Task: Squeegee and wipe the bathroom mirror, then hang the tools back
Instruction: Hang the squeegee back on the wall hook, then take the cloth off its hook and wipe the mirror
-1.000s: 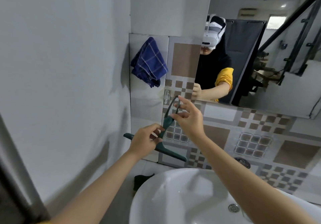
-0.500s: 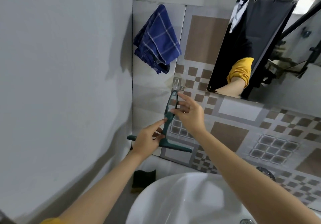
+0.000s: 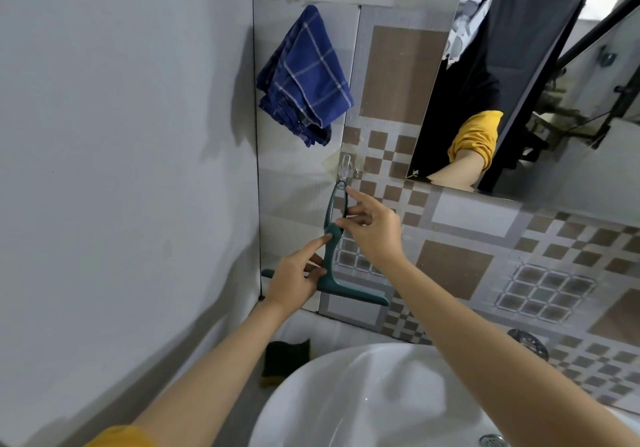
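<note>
Squeegee (image 3: 331, 245): dark green, hanging upright against the tiled wall, handle loop up at the clear hook (image 3: 345, 168), blade across the bottom.
Left hand (image 3: 294, 278): at the lower handle just above the blade, index finger stretched up along the stem, thumb behind; loose hold.
Right hand (image 3: 372, 228): pinching the thin loop near the top, remaining fingers spread.
Hands: apart, one low and one high on the same tool.
Cloth (image 3: 304, 75): blue checked, hung on the wall above left of the hook.
Mirror (image 3: 554, 107): upper right.
Sink (image 3: 346, 394): white, near.
Sponge (image 3: 285, 360): dark, left of sink.
</note>
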